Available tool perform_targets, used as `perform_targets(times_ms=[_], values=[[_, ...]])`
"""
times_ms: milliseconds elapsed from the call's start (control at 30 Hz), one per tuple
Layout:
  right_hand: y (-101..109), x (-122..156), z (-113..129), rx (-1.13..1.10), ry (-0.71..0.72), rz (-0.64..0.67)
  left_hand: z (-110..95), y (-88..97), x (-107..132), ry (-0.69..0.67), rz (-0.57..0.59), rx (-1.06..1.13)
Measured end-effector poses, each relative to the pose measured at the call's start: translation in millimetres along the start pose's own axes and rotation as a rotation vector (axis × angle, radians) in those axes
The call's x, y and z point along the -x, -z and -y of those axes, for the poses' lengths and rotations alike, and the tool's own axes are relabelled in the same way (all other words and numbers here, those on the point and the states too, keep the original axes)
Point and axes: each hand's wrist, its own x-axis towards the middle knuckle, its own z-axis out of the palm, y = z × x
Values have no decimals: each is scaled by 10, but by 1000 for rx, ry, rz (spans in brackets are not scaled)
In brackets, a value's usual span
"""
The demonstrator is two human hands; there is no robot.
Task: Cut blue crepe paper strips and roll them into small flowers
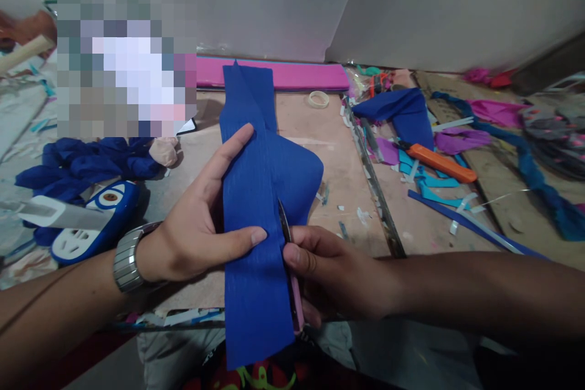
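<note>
A long blue crepe-like strip [249, 195] runs lengthwise in front of me, with a wide fold bulging out to its right. My left hand [196, 219] holds it from the left side. Thumb and index finger lie on top of the strip; the other fingers are hidden beneath it. Along the right edge, my right hand [329, 262] grips a pink-handled cutting tool [297, 304]. Its dark, pointed blade points away from me and lies against the folded edge of the strip. My fingers cover its middle, so its exact kind cannot be told.
Scrunched blue pieces [91, 158] and a blue-and-white power strip [116, 201] lie left. Behind are a pink slab [301, 75] and a tape roll [319, 99]. Right, a metal edge [379, 201] borders an orange utility knife [441, 163], blue material [406, 113] and colourful scraps.
</note>
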Motion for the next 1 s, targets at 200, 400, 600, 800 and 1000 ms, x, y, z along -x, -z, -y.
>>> perform_targets(times_ms=[200,400,600,800,1000], values=[[-9,6,18,7,-18,18,-15,-6,-4,-22,-26,-22],[-3,12,42,18,-24,11,49,22,-10,-86,45,-39],[19,5,16,35,-5,-8,65,35,-16,-86,66,-50],[20,-2,19,37,5,6,55,25,-17,-99,105,-35],[-6,9,18,-4,11,3,48,14,-21,-97,85,-2]])
